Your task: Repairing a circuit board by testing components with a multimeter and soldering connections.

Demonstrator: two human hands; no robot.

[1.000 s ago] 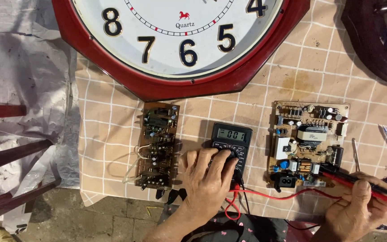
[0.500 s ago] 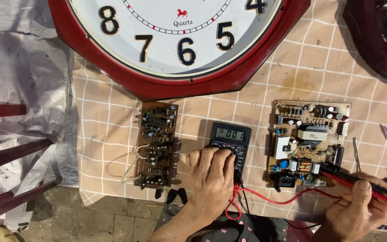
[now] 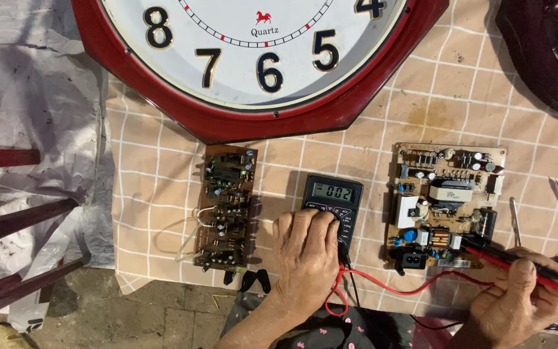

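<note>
1. A red-framed wall clock (image 3: 259, 71) fills the top centre.
2. A tan circuit board (image 3: 444, 203) lies at right of centre.
3. The left hand (image 3: 306, 255), fingers together, presses on the black multimeter (image 3: 332, 201) at lower centre.
4. The right hand (image 3: 521, 304), lower right, pinches the red and black probes (image 3: 518, 258) against the board's lower edge.

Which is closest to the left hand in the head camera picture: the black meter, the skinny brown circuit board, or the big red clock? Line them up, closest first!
1. Black meter: right under the left hand, touching it.
2. Skinny brown circuit board: just to the hand's left on the checked cloth.
3. Big red clock: farthest, up at the top.
</note>
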